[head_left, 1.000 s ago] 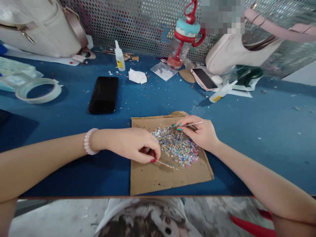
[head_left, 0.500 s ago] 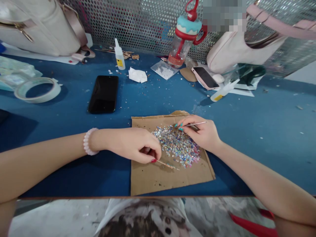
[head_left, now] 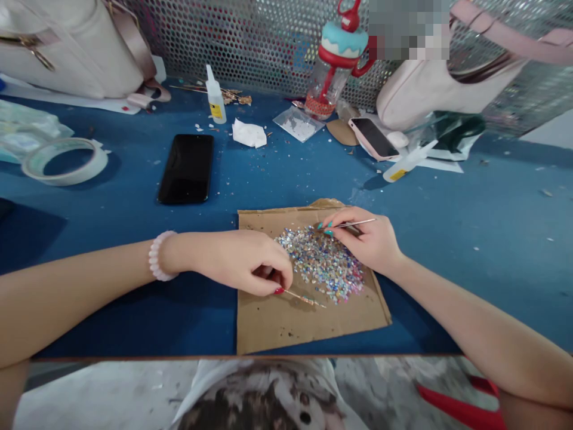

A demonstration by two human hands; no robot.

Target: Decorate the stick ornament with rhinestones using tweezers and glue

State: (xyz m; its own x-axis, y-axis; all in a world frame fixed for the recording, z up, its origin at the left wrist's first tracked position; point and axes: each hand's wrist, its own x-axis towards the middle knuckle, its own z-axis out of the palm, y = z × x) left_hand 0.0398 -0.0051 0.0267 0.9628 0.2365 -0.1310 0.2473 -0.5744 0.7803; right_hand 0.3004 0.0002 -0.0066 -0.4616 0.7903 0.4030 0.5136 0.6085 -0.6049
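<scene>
Between the thumb and fingers of my left hand (head_left: 250, 263) is pinched a thin gold-coloured stick (head_left: 307, 298), its far part covered with small coloured stones. The stick slants over the cardboard sheet (head_left: 268, 328), in front of a loose pile of glittering small stones (head_left: 324, 263). My right hand (head_left: 369, 242) is closed around slim metal tweezers (head_left: 358, 223) at the pile's upper right. Their tips point into the stones and are partly hidden by my fingers. Whether they grip a stone is too small to tell.
On the blue table lie a black phone (head_left: 187, 169), a tape roll (head_left: 65, 162), crumpled white paper (head_left: 249, 134) and a pink-cased phone (head_left: 373, 138). Glue bottles (head_left: 216, 98) stand or lean farther back. A cup (head_left: 329, 74) and pale bags (head_left: 71, 48) line the perforated metal wall.
Both hands keep almost the same place and hold on the stick and the tweezers. The view has shifted very slightly.
</scene>
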